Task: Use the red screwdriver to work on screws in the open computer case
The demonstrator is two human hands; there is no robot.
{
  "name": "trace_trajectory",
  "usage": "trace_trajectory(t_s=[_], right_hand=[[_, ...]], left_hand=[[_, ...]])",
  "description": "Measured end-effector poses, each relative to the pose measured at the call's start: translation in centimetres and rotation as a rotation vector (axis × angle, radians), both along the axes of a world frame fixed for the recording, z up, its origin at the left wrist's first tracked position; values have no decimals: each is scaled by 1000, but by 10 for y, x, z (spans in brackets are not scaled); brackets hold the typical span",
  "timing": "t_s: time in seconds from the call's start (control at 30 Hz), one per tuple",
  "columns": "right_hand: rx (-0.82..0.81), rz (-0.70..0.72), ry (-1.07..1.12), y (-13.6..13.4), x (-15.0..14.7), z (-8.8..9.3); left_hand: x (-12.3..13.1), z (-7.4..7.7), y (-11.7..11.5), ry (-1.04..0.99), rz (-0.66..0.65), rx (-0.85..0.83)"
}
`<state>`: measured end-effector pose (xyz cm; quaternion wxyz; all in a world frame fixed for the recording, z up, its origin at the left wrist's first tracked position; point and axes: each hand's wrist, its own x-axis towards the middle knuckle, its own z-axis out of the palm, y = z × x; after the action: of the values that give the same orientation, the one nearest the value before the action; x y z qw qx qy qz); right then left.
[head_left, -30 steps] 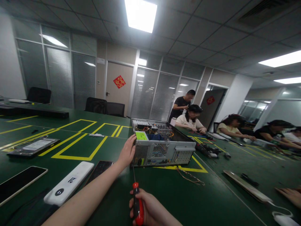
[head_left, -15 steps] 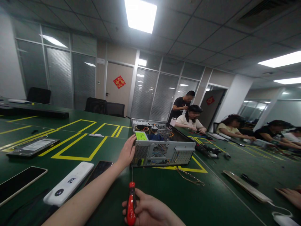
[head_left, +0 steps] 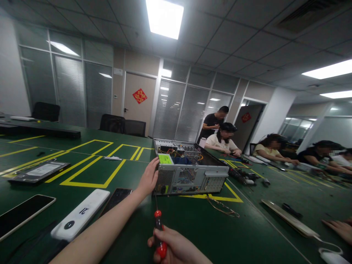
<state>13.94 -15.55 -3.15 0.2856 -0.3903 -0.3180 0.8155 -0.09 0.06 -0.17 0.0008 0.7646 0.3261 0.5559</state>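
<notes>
A silver desktop computer case (head_left: 200, 179) lies on its side with its top open, cables and a power supply with a yellow-green label (head_left: 165, 158) showing inside. My left hand (head_left: 149, 178) lies against the case's left rear corner, fingers stretched along its side and touching it. Closed round the handle of a red and black screwdriver (head_left: 158, 234) is my right hand (head_left: 173, 245), low in the view. The shaft points up at the lower left rear corner of the case; I cannot tell whether its tip touches a screw.
On the green table (head_left: 132, 234) to the left are a hard drive (head_left: 41, 170), a phone (head_left: 24, 212), a white device marked 21 (head_left: 81, 214) and a dark phone (head_left: 117, 200). A loose wire (head_left: 222, 207) lies right of the case. Several people sit along the right.
The screwdriver handle and my right hand have shifted slightly right, and the fingers have changed their hold, with the thumb now over the handle. My left hand and the case stay put.
</notes>
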Motion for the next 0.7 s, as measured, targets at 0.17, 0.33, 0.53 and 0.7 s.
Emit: trace_trajectory(t_s=[0.17, 0.33, 0.53, 0.7], right_hand=[[-46, 63, 122, -1, 5, -1], [-12, 156, 222, -4, 5, 4], [56, 172, 182, -2, 4, -3], [27, 72, 72, 1, 3, -7]], left_hand=[[0, 1, -1, 3, 3, -1], [0, 1, 0, 1, 2, -2], [0, 0, 0, -2, -4, -8], [1, 0, 1, -10, -14, -4]])
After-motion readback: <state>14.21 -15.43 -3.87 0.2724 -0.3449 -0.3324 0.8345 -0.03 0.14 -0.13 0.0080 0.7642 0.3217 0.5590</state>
